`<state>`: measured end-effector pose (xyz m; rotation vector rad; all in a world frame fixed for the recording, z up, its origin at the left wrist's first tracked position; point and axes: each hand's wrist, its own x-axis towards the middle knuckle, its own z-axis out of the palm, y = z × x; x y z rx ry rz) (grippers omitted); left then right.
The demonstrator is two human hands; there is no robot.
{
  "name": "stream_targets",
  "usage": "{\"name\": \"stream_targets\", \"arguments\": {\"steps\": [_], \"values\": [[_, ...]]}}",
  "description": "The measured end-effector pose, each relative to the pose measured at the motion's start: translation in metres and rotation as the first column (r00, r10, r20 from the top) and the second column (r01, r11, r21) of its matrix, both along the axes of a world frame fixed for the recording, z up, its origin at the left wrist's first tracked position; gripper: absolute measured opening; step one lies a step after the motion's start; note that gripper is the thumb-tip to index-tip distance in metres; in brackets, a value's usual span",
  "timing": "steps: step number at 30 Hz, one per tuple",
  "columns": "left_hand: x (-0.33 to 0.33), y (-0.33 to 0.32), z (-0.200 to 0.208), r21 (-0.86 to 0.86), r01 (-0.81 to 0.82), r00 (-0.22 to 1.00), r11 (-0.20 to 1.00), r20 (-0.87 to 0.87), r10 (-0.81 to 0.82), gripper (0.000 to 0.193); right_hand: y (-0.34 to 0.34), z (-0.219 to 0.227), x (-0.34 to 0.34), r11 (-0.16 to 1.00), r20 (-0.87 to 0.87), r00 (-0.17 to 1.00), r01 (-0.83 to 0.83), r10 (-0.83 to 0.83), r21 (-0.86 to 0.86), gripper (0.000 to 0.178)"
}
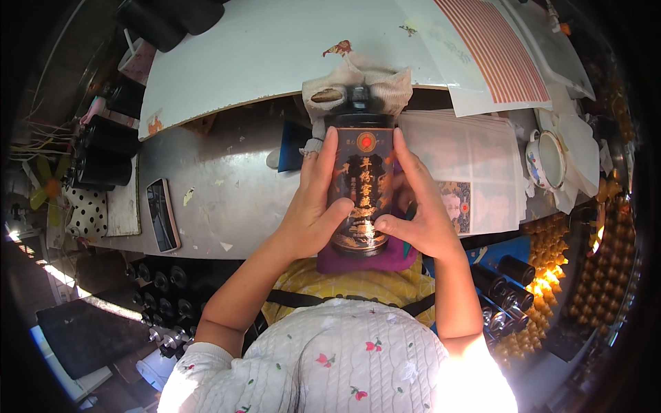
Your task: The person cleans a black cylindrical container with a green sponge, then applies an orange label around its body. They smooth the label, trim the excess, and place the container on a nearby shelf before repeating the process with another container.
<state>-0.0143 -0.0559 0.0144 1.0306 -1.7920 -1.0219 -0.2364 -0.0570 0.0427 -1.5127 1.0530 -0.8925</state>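
Observation:
A black bottle (363, 186) with gold lettering, a red round emblem and gold patterns lies between my two hands, its neck pointing away from me. My left hand (318, 199) presses along its left side, thumb over the front. On the right side my right hand (421, 206) does the same, thumb near the lower part of the front. Beyond the bottle's dark neck sits a crumpled whitish cloth (385, 86). Purple cloth (365, 263) shows under the bottle's near end. Beside my right hand lies a dark printed decal sheet (454, 206), partly covered by translucent paper.
A phone (163, 215) rests on the metal table (220, 172) at left, near black bottles (103, 151). Stacked translucent sheets (482, 158) and a patterned white enamel cup (545, 160) stand right. Dark bottles (506, 289) are low right, gold ones (551, 275) beyond. A white board (275, 55) spans the back.

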Motion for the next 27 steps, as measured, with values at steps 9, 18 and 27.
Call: {"name": "stream_targets", "arguments": {"steps": [9,18,27], "values": [[-0.001,0.008,-0.013,0.106,-0.008,0.99,0.994,-0.137,0.023,0.114,-0.007,-0.011,0.002,0.974,0.317,0.946,-0.004,-0.07,0.227,0.093],[-0.005,0.038,-0.002,-0.006,-0.012,0.997,1.0,0.073,0.012,0.109,-0.046,0.0,-0.002,0.885,0.368,0.929,-0.201,0.036,0.419,0.055],[-0.008,0.036,0.004,0.054,0.013,1.0,0.998,-0.003,-0.013,0.106,-0.049,0.001,-0.006,0.879,0.351,0.935,-0.212,0.055,0.427,0.049]]}}
